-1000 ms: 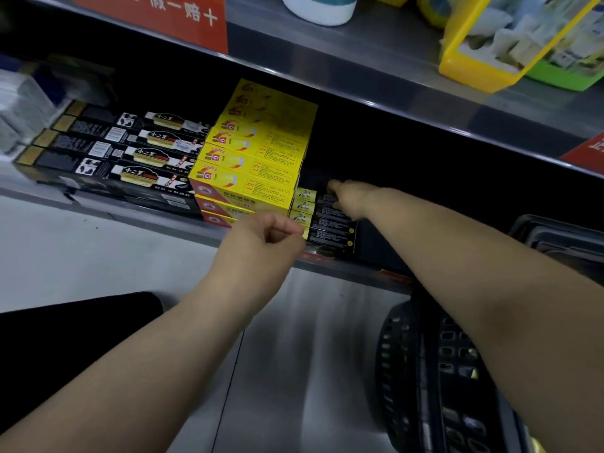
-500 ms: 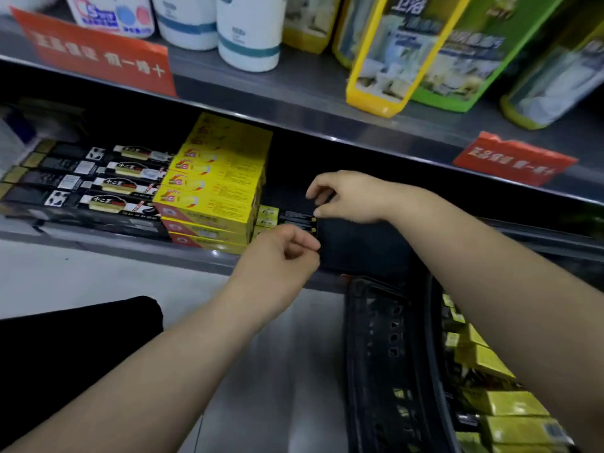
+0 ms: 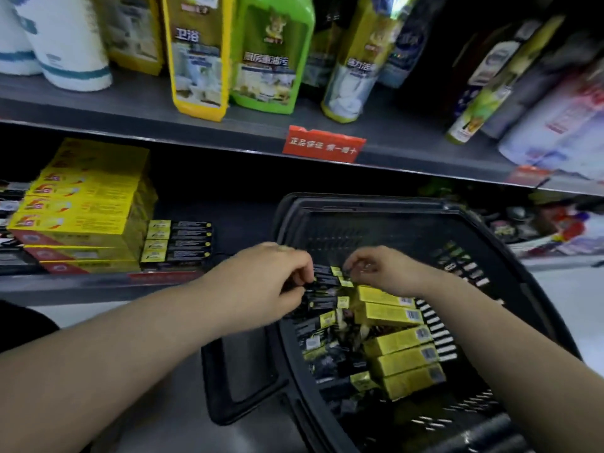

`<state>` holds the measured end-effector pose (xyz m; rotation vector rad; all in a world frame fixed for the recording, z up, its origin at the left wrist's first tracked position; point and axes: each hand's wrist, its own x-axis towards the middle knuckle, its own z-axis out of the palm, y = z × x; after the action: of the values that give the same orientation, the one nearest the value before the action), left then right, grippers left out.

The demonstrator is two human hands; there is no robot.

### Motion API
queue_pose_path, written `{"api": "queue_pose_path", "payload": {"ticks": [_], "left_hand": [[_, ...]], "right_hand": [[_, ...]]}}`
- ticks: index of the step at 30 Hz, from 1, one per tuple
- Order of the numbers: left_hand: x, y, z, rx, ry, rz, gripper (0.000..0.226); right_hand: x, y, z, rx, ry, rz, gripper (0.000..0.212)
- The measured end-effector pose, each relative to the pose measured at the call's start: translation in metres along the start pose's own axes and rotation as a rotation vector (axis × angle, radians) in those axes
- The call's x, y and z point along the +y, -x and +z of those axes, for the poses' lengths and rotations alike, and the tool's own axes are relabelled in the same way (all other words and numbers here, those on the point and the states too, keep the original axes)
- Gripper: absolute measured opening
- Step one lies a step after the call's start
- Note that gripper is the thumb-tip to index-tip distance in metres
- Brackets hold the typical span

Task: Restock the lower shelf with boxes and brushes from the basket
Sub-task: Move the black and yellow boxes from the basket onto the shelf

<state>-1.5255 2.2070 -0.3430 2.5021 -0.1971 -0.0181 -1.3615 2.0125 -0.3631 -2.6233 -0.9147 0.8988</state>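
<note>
Fingers pinch slim black-and-yellow boxes.

Above the red price tag: yellow pouch and green pouch side by side; left of those, white rolls; far right, tilted bottles.

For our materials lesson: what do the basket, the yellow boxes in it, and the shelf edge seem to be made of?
Basket: looks like black moulded plastic, matte; its walls are pierced with even rows of slots.
Yellow boxes: probably printed cardboard, slightly glossy; sharp folded edges and barcode labels on the ends.
Shelf edge: likely painted or coated metal, grey with a dull sheen; thin, straight lip carrying a red tag.
</note>
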Motion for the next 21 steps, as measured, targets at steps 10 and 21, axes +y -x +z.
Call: {"api": "queue_pose_path", "payload": {"ticks": [10,21], "left_hand": [[0.019,-0.055,0.018,-0.078,0.111,-0.029,0.014],[0.028,-0.066,0.031,-0.107,0.668,-0.486,0.009]], "right_hand": [[0.053,-0.062,0.104,-0.068,0.562,0.156,0.039],[0.049,-0.043,0.074,0.197,0.477,0.049,0.028]]}}
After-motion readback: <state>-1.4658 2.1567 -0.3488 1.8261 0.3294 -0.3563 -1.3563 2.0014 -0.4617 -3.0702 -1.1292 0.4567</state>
